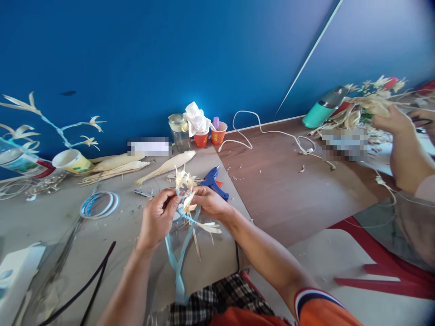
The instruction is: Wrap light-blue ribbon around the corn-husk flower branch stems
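Low over the table, a spray of cream dried-husk flowers (188, 206) on a stem wound with light blue tape is held between my two hands. My left hand (159, 217) is closed, thumb and fingers pinching the stem just left of the blossoms. On the other side my right hand (212, 202) is closed in a pinch near the stem; its fingertips are partly hidden by petals. A long blue tape (181, 276) hangs in a loop beneath the hands, one side rising to my right fingers. Just behind my right hand lies a blue glue gun (213, 182).
Dried husks (166, 166), a roll of tape (99, 205) and a paper cup (72, 161) lie left. Red cups (201, 139) and a jar (179, 131) stand by the wall. A white cable (272, 131) crosses the brown table. Another person's hand (390, 120) holds husks at right.
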Motion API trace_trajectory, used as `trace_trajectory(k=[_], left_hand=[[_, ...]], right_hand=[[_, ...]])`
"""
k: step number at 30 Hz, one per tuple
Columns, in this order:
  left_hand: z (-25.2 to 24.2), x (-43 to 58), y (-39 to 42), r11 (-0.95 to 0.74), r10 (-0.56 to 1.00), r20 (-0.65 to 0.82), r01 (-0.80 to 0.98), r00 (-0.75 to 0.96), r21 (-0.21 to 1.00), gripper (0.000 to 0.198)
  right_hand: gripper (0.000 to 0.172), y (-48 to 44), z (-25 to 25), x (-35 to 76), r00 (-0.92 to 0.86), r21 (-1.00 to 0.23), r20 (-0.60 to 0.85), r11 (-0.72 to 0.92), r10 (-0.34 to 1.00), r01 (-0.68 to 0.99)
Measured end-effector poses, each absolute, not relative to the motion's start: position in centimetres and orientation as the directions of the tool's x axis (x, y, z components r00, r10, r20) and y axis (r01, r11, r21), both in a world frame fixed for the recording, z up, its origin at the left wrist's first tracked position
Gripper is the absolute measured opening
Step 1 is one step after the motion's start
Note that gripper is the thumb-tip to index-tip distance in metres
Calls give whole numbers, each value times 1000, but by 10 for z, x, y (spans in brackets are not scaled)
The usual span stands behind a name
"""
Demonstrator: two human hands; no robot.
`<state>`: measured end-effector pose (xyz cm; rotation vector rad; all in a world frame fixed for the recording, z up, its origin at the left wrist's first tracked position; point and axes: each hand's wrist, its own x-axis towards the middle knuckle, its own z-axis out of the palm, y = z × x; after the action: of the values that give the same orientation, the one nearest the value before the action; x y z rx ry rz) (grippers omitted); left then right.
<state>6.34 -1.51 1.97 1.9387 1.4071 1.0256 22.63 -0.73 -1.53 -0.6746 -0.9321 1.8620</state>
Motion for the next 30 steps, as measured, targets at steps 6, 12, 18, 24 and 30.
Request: trace_trajectory(k=[6,12,18,24,30], left_hand=[[26,67,-15,-231,972,214,518,93,823,23],[23,68,-14,-196,979,195,512,57,836,21],[21,67,-13,-199,980,181,510,85,837,20],[16,66,-12,-224,975,196,486,108,845,22],[15,66,-12,-330,935,332,645,123,689,20]], right_hand=[[26,-5,-18,226,-435,-843,-49,-270,899,-465],[29,-4,-20,226,-405,-904,-5,-177,914,-388],[33,-6,-16,227,-404,-909,-9,-176,915,-378],[36,-3,-25,226,-419,-894,11,-178,908,-411],[31,1,-35,223,-411,-849,25,-198,911,-491]])
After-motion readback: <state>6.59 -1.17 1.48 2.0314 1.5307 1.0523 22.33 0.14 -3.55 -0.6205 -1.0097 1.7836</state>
